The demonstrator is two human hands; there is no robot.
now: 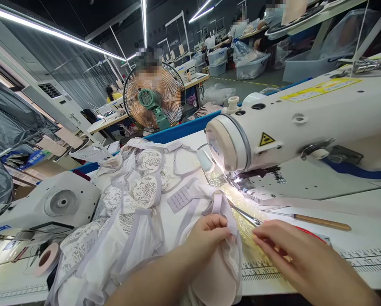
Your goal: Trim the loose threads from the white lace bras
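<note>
Pinched between the thumb and fingers of my left hand (206,240) is a pale bra (217,278), its smooth cup hanging below the hand toward the table's front edge. My right hand (294,250) is closed around a pair of scissors (246,216); the handles are mostly hidden by the fingers. The blades point up and left, their tips close to the bra's strap loop (218,202). A lilac hook-and-eye strip (179,199) lies beyond my left hand. More white lace bras (145,189) are heaped to the left.
A white sewing machine (289,131) stands at the right, its lamp lit over the needle area. An awl with a wooden handle (322,222) lies near my right hand. At left are another machine (43,204) and a tape roll (46,259). A fan (155,100) stands beyond the table.
</note>
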